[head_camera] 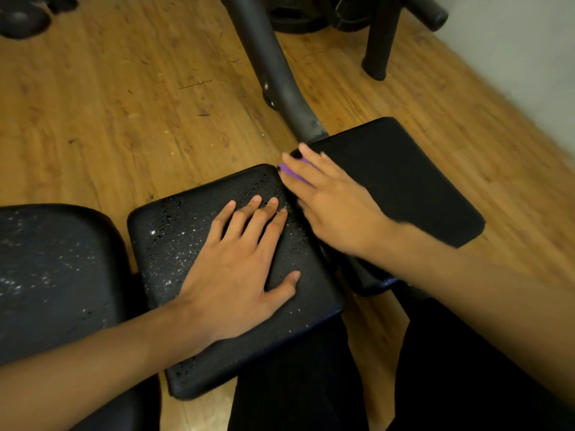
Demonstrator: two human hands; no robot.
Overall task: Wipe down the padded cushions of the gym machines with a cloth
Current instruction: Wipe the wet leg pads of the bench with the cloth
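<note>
Here the person's left hand (236, 275) lies flat on the middle cushion (186, 237), fingers straight and slightly spread, holding nothing; water droplets speckle that black pad around the fingers. The right hand (336, 206), blurred, presses down with extended fingers on a purple cloth (294, 174), only a sliver of which shows beneath the fingers, at the corner of the right cushion (404, 181) nearest the middle pad. The left cushion (56, 269) also carries droplets. A dark metal frame tube (273, 73) rises from behind the right cushion over the wooden floor (124, 104).
</note>
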